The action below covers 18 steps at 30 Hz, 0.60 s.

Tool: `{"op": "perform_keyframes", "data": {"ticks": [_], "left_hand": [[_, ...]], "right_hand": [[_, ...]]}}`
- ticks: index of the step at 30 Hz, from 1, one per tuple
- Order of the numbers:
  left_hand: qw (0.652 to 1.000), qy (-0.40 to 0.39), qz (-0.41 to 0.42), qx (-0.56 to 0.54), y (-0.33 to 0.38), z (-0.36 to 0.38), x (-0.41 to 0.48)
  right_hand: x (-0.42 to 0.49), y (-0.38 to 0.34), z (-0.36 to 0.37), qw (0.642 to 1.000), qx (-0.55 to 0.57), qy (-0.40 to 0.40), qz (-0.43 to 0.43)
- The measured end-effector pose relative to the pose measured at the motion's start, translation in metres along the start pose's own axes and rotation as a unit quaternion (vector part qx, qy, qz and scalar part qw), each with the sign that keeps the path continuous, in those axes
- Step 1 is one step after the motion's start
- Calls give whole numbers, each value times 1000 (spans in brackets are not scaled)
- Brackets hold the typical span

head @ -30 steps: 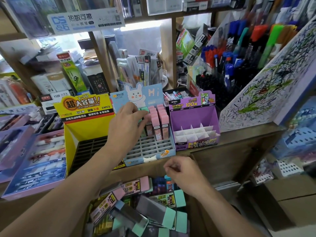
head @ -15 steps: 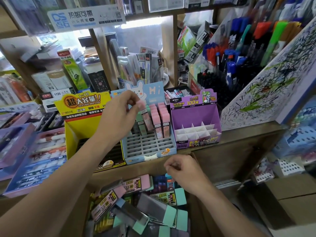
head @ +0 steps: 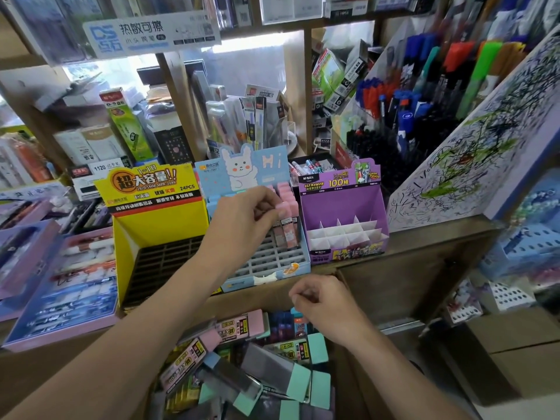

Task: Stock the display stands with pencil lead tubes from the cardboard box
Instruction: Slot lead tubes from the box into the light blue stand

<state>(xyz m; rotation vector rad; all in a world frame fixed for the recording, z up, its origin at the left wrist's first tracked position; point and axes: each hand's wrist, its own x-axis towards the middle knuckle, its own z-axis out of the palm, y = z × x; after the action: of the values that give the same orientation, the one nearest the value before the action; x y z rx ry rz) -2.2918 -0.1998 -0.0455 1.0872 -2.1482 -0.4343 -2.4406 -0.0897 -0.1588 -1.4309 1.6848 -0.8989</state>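
A light-blue bunny display stand (head: pixel 266 263) sits mid-shelf, with pink-capped lead tubes (head: pixel 291 207) standing in its back right slots. My left hand (head: pixel 248 218) hovers over that stand and pinches a pink-capped tube (head: pixel 280 221) right beside the standing ones. Below the shelf edge, a cardboard box (head: pixel 344 392) holds a loose pile of lead tubes (head: pixel 272 368) with pink and mint caps. My right hand (head: pixel 328 307) hangs above the box's far edge, fingers curled, with nothing visible in it.
A yellow stand (head: pixel 157 213) with an empty black grid is left of the blue one. A purple stand (head: pixel 344 216) with empty white dividers is to its right. Pen racks (head: pixel 424 116) rise at the right, flat boxed sets (head: pixel 60 283) lie at the left.
My left hand rose from the blue stand's grid and shifted right, now pinching a pink-capped tube beside the pink row. My right hand stayed over the box.
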Motion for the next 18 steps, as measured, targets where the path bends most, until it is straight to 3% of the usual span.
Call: {"op": "perform_keyframes", "data": {"ticks": [18], "left_hand": [[999, -12, -36, 14, 2, 24, -3]], "right_hand": [[1, 2, 0, 1000, -1, -6, 0]]}}
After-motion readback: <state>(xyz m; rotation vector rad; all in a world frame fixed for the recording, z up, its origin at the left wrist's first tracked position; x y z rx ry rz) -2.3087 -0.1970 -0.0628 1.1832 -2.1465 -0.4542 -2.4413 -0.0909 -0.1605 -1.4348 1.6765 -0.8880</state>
